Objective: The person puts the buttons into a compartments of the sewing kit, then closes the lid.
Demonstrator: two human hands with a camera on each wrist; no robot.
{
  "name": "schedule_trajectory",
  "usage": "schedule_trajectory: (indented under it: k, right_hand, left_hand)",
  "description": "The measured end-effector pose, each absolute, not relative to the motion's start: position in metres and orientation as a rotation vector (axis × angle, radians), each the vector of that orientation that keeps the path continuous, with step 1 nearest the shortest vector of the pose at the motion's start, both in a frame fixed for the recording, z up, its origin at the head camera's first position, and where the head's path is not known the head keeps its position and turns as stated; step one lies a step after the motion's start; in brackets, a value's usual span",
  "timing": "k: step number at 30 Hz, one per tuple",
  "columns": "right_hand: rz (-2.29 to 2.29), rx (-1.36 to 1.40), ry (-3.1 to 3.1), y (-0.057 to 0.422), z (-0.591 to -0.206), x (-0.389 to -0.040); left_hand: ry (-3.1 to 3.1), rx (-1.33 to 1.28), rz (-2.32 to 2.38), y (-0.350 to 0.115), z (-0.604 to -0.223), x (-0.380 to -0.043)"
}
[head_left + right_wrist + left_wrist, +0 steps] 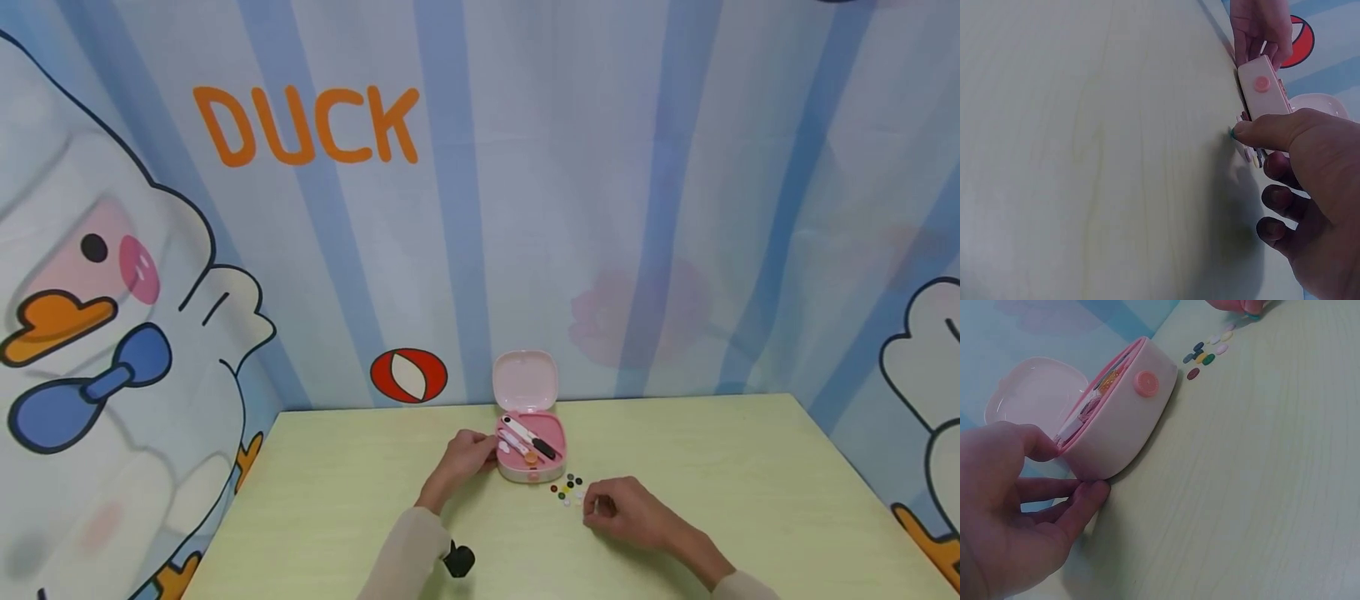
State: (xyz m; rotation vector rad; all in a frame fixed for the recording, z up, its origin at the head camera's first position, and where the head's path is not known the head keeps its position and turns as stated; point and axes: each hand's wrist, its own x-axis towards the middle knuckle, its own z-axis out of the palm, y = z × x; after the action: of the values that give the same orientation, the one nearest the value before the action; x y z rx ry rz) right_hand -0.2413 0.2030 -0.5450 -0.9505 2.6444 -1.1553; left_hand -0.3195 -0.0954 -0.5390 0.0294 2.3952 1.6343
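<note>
Looming past the left edge of the tabletop [750, 483] is a duck [97, 517] printed on the backdrop [540, 208], with orange lettering [321, 125] and a red ball [408, 375] to its right. The left hand [461, 457], a black device [459, 560] near its cuff, grips the left end of the pink case [530, 472], thumb at the rim and other fingertips low on the wall. The case stands near the middle of the back edge, its lid [525, 381] raised on the far side; a white-and-black tool [543, 448] lies slantwise inside. Just off the case's front right corner, small discs [571, 484] lie clustered: red, yellow, green, dark and pale ones. Right of them, the right hand [630, 510] is over the tabletop, its fingertips clamped on a teal disc [1233, 132]: the thumb shows, the opposing finger is hidden, and three fingers curl slightly apart. Whether that disc touches the tabletop, I cannot tell.
</note>
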Motion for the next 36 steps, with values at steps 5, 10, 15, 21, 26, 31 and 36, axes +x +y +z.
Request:
schedule_trajectory:
  k: [5,10,15,21,26,31,36]
  right_hand:
    - [-1.196,-0.924,2.589,0.204,-0.543,-0.244]
    - [-1.191,-0.886,2.569,0.206,-0.537,-0.250]
    - [-1.201,-0.876,2.577,0.206,-0.530,-0.256]
    - [-1.224,-0.832,2.588,0.205,-0.519,-0.267]
    - [-1.253,-0.825,2.580,0.201,-0.510,-0.278]
    - [-1.262,-0.826,2.585,0.194,-0.504,-0.289]
    - [-1.224,-0.783,2.616,0.186,-0.501,-0.299]
  left_hand:
    - [2.400,0.033,1.637,-0.095,-0.538,-0.318]
    - [2.408,0.016,1.621,-0.094,-0.536,-0.317]
    - [2.411,0.002,1.598,-0.094,-0.535,-0.316]
    - [2.419,-0.007,1.577,-0.093,-0.533,-0.315]
    - [2.418,-0.002,1.586,-0.093,-0.531,-0.316]
    - [2.426,-0.008,1.584,-0.093,-0.530,-0.316]
    - [2.427,-0.013,1.585,-0.093,-0.531,-0.316]
